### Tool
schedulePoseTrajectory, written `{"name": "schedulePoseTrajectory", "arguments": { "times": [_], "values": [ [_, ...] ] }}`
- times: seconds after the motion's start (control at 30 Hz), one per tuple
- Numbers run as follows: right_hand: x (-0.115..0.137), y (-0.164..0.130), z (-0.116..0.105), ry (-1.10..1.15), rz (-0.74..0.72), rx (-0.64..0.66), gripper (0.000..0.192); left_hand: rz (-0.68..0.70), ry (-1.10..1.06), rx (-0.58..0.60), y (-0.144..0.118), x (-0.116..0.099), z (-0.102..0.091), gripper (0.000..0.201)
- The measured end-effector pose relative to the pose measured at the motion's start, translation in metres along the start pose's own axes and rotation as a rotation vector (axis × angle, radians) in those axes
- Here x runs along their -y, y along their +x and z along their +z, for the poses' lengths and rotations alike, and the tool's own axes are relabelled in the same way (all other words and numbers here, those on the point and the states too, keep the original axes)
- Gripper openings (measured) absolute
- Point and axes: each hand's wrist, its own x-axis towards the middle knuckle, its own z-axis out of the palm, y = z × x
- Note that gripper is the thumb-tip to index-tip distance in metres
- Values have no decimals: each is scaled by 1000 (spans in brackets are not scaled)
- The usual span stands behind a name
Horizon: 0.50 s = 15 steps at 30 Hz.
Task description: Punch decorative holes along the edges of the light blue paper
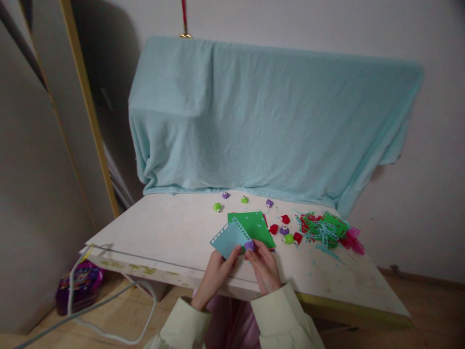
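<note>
A light blue sheet of paper [229, 238] with rows of punched holes along two edges is pinched at its lower edge by my left hand [219, 269]. My right hand [267, 266] is closed around a small purple craft punch [249, 245], which sits at the sheet's right corner. Whether the paper is inside the punch's slot I cannot make out. Beneath and behind the blue sheet lies a green sheet [254, 224] on a stack of coloured paper, with small punched bits scattered on it.
Several more craft punches, such as a green one [217, 207] and a red one [285, 219], stand on the white table [152, 228]. A heap of cut paper scraps [325, 230] lies at the right. Light blue cloth [269, 116] hangs behind; a white cable [109, 334] loops at the lower left.
</note>
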Motion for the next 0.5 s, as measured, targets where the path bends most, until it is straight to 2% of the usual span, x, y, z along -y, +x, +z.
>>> {"name": "schedulePoseTrajectory", "arguments": {
  "times": [0.23, 0.5],
  "values": [
    [-2, 0, -1, -88, -27, -2, 31, 20, -8, -8, -2, -8, -1, 29],
    [0, 0, 1, -119, -33, 13, 25, 29, -18, 46, -2, -6, -1, 25]
  ]
}}
